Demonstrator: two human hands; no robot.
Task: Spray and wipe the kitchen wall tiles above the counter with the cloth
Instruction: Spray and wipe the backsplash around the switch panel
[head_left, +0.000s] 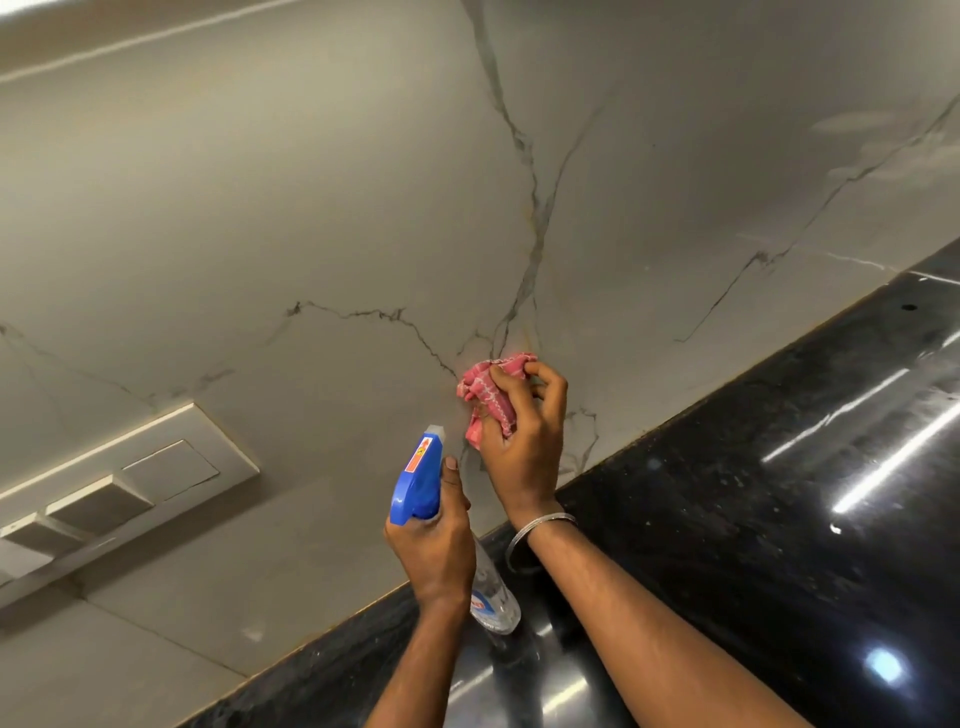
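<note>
I judge this to be the wiping step, low on the wall. My right hand (524, 431) grasps the bunched pink cloth (485, 395) and holds it against the wall tiles (311, 208) just above the counter (779, 467), where several dark veins in the marble pattern meet. A thin bangle (540, 530) sits on that wrist.

My left hand (434, 545) is closed round the neck of the spray bottle (418, 478), with one finger lying up alongside the blue head. I cannot tell whether any finger is on the trigger. The nozzle points at the tile just above the counter, close beside the cloth, and the clear body hangs down over the counter's back edge.

The next move, as I read it, is a firm sweep of the cloth along the tile, parallel to the counter. The cloth is wadded small, so each pass will cover little. A switch panel (130, 483) sits on the wall above the counter, well to the left — any fresh spray should stay away from it.
</note>
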